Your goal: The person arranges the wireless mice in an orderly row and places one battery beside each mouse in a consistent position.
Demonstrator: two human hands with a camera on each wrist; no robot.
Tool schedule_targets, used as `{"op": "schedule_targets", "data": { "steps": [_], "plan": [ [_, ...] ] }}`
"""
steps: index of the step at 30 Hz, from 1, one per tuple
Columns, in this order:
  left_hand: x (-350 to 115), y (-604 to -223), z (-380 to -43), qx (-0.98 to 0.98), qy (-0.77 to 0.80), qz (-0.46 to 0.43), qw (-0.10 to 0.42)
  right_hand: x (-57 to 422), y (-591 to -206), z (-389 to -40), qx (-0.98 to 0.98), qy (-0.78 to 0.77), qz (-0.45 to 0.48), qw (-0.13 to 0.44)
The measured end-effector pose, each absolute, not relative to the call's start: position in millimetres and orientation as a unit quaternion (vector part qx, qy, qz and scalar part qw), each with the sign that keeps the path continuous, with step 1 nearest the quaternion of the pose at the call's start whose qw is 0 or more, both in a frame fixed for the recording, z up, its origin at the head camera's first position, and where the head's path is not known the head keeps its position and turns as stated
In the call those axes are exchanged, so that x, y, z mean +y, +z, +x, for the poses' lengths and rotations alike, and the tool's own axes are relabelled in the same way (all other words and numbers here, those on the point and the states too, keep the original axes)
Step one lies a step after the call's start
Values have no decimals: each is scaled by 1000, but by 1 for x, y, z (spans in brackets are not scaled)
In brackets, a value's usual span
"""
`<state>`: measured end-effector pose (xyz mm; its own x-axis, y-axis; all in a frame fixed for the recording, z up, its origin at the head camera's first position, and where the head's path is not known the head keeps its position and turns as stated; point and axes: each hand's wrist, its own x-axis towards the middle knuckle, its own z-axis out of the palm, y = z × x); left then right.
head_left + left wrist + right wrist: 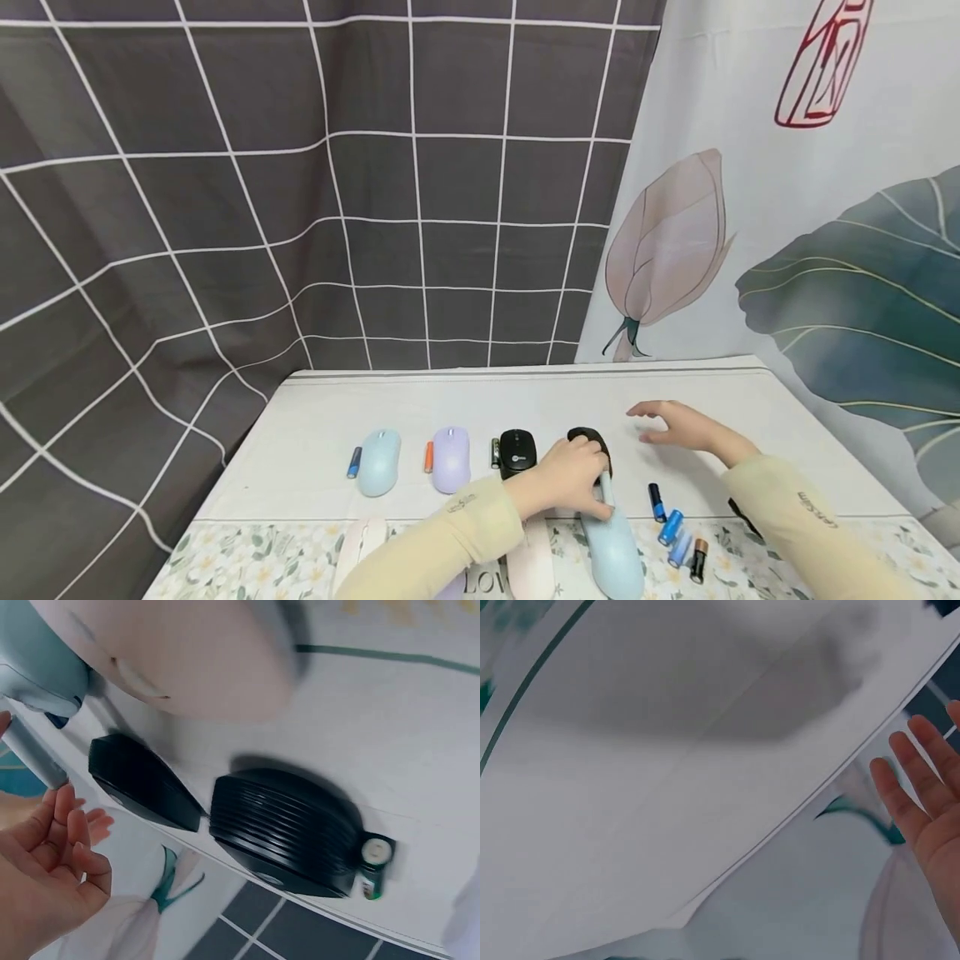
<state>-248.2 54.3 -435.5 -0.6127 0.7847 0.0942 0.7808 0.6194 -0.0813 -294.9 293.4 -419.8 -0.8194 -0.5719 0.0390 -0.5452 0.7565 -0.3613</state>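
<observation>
My left hand [570, 477] pinches a pale blue-grey battery [36, 756] between thumb and fingers. The hand hovers over a black mouse [591, 435], which it partly hides. Just below the battery in the head view lies a light blue mouse [617, 557]. Left of the hand sits another black mouse [517, 448], with a green-and-dark battery [373, 866] beside it. My right hand [686, 427] is raised above the table at the right, its fingers extended and holding nothing; the right wrist view shows the same hand's fingers [922, 776] apart from the tabletop.
Several loose batteries [681, 548] lie at the right front. Toward the left stand a purple mouse [452, 462] with an orange battery [428, 457], and a blue mouse [379, 463] with a blue battery [354, 462]. A pink mouse [531, 562] and white mouse [360, 542] lie nearer, partly covered by my left sleeve.
</observation>
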Motion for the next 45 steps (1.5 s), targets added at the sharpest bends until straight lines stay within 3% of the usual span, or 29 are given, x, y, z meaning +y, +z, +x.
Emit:
{"op": "schedule_targets", "data": {
  "steps": [25, 35, 45],
  "plan": [
    [13, -430, -272, -926, -24, -375, 40, 214, -428, -286, 919, -195, -323, 115],
    [14, -429, -287, -931, 2, -365, 32, 206, -424, -290, 932, -153, -293, 150],
    [21, -436, -303, -943, 38, -329, 24, 199, -422, -295, 937, -114, -293, 150]
  ]
}}
